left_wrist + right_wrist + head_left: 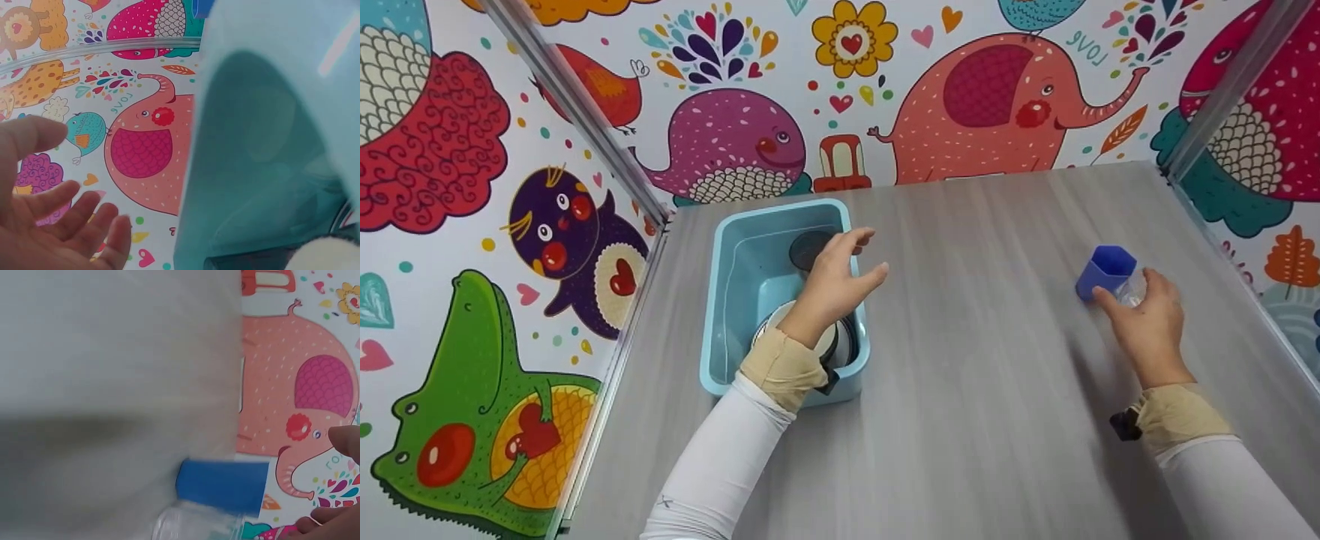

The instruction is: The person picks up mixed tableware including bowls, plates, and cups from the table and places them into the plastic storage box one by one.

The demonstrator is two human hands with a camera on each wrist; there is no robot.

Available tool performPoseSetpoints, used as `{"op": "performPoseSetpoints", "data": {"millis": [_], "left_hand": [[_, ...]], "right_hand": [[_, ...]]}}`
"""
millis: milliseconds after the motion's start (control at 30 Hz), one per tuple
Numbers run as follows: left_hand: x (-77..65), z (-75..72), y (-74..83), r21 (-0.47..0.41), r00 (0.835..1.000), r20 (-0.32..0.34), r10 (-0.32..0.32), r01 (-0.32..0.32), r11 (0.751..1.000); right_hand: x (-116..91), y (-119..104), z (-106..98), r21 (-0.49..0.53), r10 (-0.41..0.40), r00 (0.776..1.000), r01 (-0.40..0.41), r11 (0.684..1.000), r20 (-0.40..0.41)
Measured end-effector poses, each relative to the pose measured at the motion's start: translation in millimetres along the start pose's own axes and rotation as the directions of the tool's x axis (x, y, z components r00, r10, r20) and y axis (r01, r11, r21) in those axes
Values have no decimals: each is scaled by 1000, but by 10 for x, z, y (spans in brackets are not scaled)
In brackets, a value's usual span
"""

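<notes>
My left hand (834, 283) hovers over the right side of a light blue plastic bin (711, 315), its fingers spread and holding nothing. In the left wrist view its thumb and fingers are apart beside the bin's wall. On the right of the table, my right hand (1153, 326) reaches over a clear plastic container (1131, 292), thumb and fingers wide apart. Just behind that container stands a blue hexagonal cup (1095, 279), upright. The right wrist view shows the fingertips above the clear container (194, 524), with a gap between them.
Inside the bin lie a dark round object (808, 249) and a pale round object with a dark edge (769, 321), partly hidden by my left arm. Patterned walls (960, 90) with metal strips border the grey wood-grain table (960, 360).
</notes>
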State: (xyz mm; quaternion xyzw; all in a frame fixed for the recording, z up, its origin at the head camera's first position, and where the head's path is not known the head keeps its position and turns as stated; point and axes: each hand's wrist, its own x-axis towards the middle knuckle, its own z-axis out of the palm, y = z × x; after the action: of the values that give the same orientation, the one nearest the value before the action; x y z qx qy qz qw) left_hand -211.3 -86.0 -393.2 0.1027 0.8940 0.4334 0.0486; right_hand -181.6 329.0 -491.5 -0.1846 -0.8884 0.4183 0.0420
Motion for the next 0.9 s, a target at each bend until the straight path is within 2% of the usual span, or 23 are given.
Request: {"op": "performPoseSetpoints", "data": {"millis": [133, 467, 900], "left_hand": [[-9, 7, 0, 0, 1000, 14, 5, -5, 1000], [-96, 119, -35, -13, 998, 65, 9, -8, 1000], [-134, 221, -11, -22, 994, 105, 40, -38, 999]], "right_hand": [[37, 108, -70, -6, 23, 999, -23, 1000, 39], [179, 285, -151, -53, 74, 994, -70, 996, 77], [307, 490, -338, 85, 233, 959, -249, 965, 160]]}}
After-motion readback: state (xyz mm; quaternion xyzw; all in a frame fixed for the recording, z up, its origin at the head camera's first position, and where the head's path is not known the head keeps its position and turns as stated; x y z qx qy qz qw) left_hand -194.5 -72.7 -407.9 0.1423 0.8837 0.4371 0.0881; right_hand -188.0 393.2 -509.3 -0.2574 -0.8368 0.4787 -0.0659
